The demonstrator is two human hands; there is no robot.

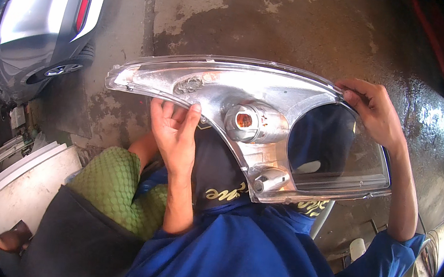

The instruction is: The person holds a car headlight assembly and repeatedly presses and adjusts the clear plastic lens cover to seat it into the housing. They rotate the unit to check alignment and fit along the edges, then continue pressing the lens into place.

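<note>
A headlight lens with its silver bezel (221,92) is held up across my front, its back side facing me. An orange bulb insert sits in its raised round housing, and a large see-through opening lies at the right. The thumb and fingers of my left hand (175,136) pinch its lower edge left of the middle. At the upper right corner, my right hand (374,112) grips the rim between thumb and bent fingers. My dark trousers, with yellow lettering, show below and through the clear lens.
A silver car (45,17) stands at the upper left on the wet concrete floor (235,15). White panels (23,180) lean at the lower left. Close to my left are green textured fabric (109,181) and a bare limb, partly hidden behind my forearm. Hoses (430,255) lie at the right.
</note>
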